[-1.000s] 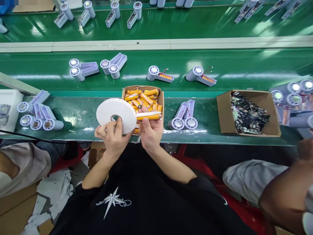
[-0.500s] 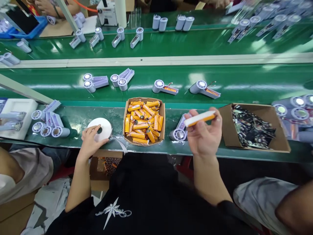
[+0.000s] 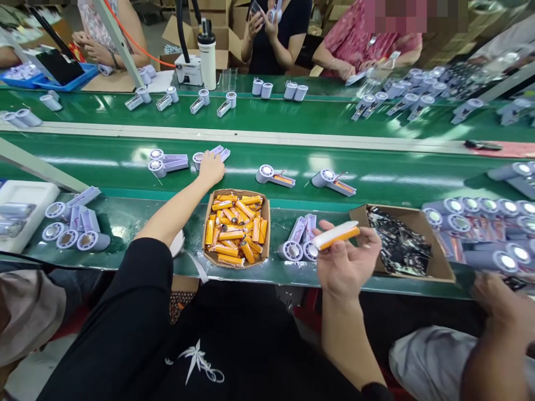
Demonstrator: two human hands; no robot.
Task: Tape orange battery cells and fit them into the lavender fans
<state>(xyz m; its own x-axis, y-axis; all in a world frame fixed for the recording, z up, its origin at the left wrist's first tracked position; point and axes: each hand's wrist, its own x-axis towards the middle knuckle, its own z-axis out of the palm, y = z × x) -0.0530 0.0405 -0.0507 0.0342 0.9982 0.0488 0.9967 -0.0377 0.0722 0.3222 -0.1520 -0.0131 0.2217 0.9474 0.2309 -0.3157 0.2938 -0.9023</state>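
Note:
My right hand [image 3: 349,259] holds an orange cylindrical battery [image 3: 340,238] with a white strip along its top, gripped between thumb and fingers above the bench edge. My left hand [image 3: 212,169] is stretched out onto the green belt, its fingers closed over a lavender handheld fan housing [image 3: 224,155]; the hand covers much of that housing, and a second one lies beside it. Below that arm stands a cardboard box of orange batteries [image 3: 236,235]. The white tape roll [image 3: 178,244] is mostly hidden behind my left forearm, with a loose tail [image 3: 197,266] hanging over the bench edge.
Two fan housings with batteries inside [image 3: 276,177] lie on the belt [image 3: 376,167]. More housings [image 3: 77,225] stand at left and others [image 3: 292,250] near my right hand. A box of circuit boards [image 3: 443,270] is at right. A co-worker's hand [image 3: 501,301] is beyond it.
My left hand has left the tape roll and moved forward onto the fan housings on the belt. My right hand still holds the battery. The view has tilted up, showing people across the line.

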